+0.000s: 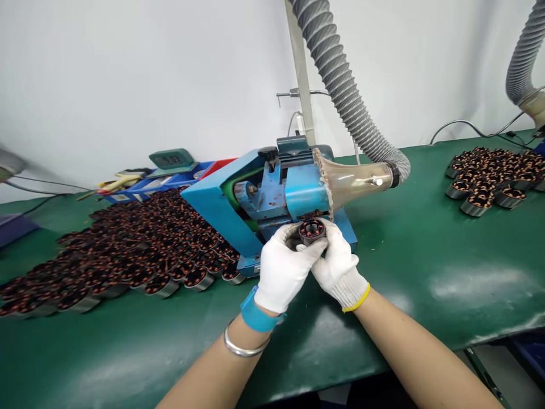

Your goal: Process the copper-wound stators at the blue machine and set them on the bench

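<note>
Between my two gloved hands is a motor stator, a dark ring with copper windings inside, its open face turned up toward me. My left hand wraps its fingers and thumb round the near left side. My right hand grips it from the right, fingers curled behind. Both hands are right at the front of a blue belt grinding machine, under its hood. Whether the stator touches the machine is hidden by the hands. A translucent funnel leads from the hood to a grey corrugated hose.
Many stators cover the green table left of the machine. Another group of stators stands at the far right. Behind the left pile are blue bins and a digital display. A second hose hangs at upper right.
</note>
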The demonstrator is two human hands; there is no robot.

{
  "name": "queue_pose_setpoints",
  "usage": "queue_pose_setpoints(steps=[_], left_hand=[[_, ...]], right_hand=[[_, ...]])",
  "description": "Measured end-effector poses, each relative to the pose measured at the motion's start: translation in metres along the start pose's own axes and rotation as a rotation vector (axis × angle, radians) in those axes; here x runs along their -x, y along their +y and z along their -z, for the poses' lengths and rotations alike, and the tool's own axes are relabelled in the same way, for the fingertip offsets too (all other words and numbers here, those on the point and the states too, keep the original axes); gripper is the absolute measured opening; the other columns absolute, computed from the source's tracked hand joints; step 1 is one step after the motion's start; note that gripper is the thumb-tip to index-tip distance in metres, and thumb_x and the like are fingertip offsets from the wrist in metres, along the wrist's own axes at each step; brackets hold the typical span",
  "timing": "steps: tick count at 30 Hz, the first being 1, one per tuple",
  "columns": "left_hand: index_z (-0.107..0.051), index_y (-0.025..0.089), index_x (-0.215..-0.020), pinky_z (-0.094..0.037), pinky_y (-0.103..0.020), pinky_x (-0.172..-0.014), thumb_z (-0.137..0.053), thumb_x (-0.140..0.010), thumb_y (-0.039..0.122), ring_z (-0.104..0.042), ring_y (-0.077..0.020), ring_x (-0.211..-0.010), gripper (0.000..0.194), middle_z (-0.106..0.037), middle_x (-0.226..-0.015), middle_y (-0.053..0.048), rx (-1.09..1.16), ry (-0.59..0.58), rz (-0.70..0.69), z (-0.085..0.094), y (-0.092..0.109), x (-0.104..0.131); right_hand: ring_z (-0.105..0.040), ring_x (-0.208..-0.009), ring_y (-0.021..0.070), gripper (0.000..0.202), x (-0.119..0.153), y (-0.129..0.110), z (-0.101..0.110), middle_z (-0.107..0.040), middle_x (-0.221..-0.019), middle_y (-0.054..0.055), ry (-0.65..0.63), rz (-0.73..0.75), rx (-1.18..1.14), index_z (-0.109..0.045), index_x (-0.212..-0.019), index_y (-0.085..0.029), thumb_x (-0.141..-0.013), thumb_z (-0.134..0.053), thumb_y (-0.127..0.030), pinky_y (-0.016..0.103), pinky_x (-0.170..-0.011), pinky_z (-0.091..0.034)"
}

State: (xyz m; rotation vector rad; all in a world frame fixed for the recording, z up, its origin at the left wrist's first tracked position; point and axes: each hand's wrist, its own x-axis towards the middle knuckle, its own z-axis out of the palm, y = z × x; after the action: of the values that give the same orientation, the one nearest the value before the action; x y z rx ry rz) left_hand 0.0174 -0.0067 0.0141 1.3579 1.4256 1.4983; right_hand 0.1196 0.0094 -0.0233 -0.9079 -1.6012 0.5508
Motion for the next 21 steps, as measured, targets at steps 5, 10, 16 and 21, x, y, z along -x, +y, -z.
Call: queue_pose_setpoints(steps=[5,10,16,21], left_hand=[[-0.067,0.013,-0.094,-0.055,-0.035,-0.081,-0.080,-0.061,0.035,-0.069,-0.0234,-0.087,0.041,-0.074,-0.092,-0.007,-0.085,0.033,-0.019,-0.004,0.006,-0.002],[-0.067,0.013,-0.093,-0.055,-0.034,-0.080,-0.079,-0.061,0.033,-0.069,-0.0226,-0.086,0.039,-0.074,-0.092,-0.007,-0.067,0.025,-0.012,-0.010,0.007,-0.002],[-0.067,0.014,-0.092,-0.054,-0.035,-0.081,-0.077,-0.062,0.034,-0.069,-0.0229,-0.087,0.037,-0.074,-0.093,-0.008,-0.058,0.005,0.024,-0.013,0.013,-0.004],[-0.062,0.016,-0.094,-0.055,-0.035,-0.080,-0.077,-0.060,0.030,-0.067,-0.0216,-0.084,0.039,-0.071,-0.090,-0.006,-0.145,0.059,-0.047,-0.006,0.000,0.014]], right_hand=[[-0.057,-0.116,0.0233,0.042,0.001,-0.001,-0.002,-0.058,-0.124,0.012,-0.012,-0.077,-0.057,-0.044,-0.127,-0.019,-0.087,-0.055,-0.029,0.038,-0.102,-0.046],[-0.058,-0.115,0.0239,0.050,0.003,0.003,-0.003,-0.059,-0.124,0.013,0.007,-0.145,-0.085,-0.042,-0.129,-0.017,-0.086,-0.059,-0.034,0.038,-0.102,-0.046],[-0.058,-0.115,0.0255,0.056,0.005,0.003,-0.006,-0.058,-0.127,0.013,0.039,-0.218,-0.046,-0.038,-0.132,-0.019,-0.085,-0.060,-0.037,0.041,-0.101,-0.047],[-0.059,-0.113,0.0258,0.052,0.016,-0.005,0.004,-0.059,-0.124,0.012,-0.014,-0.105,0.026,-0.041,-0.130,-0.019,-0.086,-0.058,-0.039,0.041,-0.099,-0.049]])
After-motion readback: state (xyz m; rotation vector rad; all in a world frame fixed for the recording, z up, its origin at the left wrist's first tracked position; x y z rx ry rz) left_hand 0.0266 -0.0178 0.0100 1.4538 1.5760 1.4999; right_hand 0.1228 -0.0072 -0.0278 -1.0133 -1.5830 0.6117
